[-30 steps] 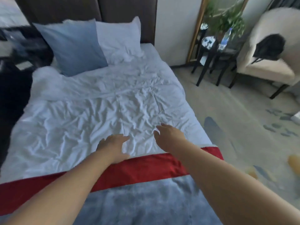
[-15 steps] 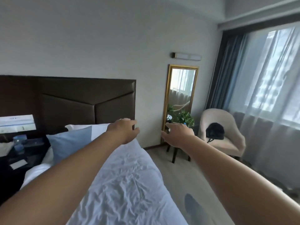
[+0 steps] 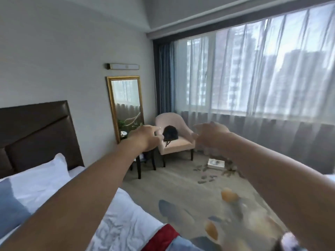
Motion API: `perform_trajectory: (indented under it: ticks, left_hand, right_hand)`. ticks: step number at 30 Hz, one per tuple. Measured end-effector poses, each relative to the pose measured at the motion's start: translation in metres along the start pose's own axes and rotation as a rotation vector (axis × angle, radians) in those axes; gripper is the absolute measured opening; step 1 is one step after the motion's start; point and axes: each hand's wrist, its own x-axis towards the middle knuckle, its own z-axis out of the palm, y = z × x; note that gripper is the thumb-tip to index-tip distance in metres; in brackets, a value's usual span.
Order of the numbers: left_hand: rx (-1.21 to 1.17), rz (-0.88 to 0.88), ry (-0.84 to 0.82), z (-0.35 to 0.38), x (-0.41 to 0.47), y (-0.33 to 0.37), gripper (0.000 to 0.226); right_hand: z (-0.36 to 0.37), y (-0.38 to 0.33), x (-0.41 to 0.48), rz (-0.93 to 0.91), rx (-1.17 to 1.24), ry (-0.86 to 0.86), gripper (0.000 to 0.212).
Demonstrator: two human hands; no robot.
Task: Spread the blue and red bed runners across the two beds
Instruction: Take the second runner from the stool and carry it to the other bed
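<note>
A corner of the red and blue bed runner (image 3: 163,239) shows at the bottom edge, lying over the foot of the white bed (image 3: 126,220). Both my arms are stretched out in the air, high above the bed and the floor. My left hand (image 3: 145,137) has its fingers apart and holds nothing. My right hand (image 3: 210,134) is blurred, fingers loosely spread, also holding nothing. Neither hand touches the runner. Only one bed is in sight.
A pink armchair (image 3: 178,145) with a black bag (image 3: 170,132) stands by the curtained window (image 3: 253,78). A gold-framed mirror (image 3: 125,105) leans on the wall behind a small dark side table (image 3: 145,163). A white box (image 3: 216,163) lies on the patterned carpet (image 3: 181,187). White and blue pillows (image 3: 27,189) rest against the dark headboard (image 3: 36,131).
My view swung up from the bed and then right toward the window. Both hands lifted off the sheet near the runner and now hang in the air, still holding nothing.
</note>
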Motion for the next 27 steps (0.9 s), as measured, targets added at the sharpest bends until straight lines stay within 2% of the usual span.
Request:
perform_trajectory:
  ticks: [5,9,13,15,21,27]
  left_hand:
    - [-0.100,0.282,-0.063,0.042,0.031,0.178,0.055]
    - [-0.155,0.515,-0.088,0.077,0.030,0.335,0.059]
    - [-0.148,0.643,-0.084,0.109,0.029,0.449,0.060]
    - [-0.153,0.665,-0.100,0.124,0.032,0.488,0.060]
    - [-0.085,0.687,-0.205,0.168,0.058,0.568,0.065]
    - [-0.096,0.720,-0.232,0.221,0.117,0.628,0.063]
  right_hand:
    - [-0.025,0.167,-0.083,0.331,-0.007,-0.004,0.060]
    - [-0.037,0.288,-0.148,0.529,-0.056,-0.042,0.061]
    - [-0.044,0.386,-0.193,0.704,-0.070,-0.055,0.056]
    - [-0.045,0.429,-0.205,0.752,-0.040,-0.049,0.052]
    - [-0.026,0.519,-0.222,0.842,-0.013,-0.085,0.058]
    - [0.017,0.576,-0.180,0.813,-0.016,-0.115,0.061]
